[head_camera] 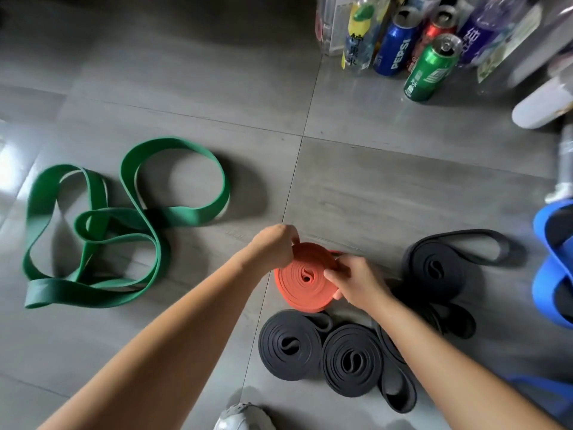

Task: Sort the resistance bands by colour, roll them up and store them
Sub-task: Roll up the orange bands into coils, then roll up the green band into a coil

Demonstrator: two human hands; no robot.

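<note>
An orange band point(305, 282) lies coiled in a flat roll on the grey tile floor. My left hand point(274, 246) pinches its far left edge, and my right hand point(356, 282) grips its right side. Three black rolls lie nearby: one point(290, 344) and another point(352, 358) just below the orange roll, and a third point(434, 266) to the right with a loose tail. Loose green bands point(93, 231) sprawl uncoiled at the left. Blue bands point(552, 268) lie at the right edge, partly cut off.
Drink cans and bottles stand at the back right, among them a green can point(432, 68) and a blue can point(397, 43). A white object point(542, 103) lies at the far right. A grey shoe point(242, 417) shows at the bottom edge.
</note>
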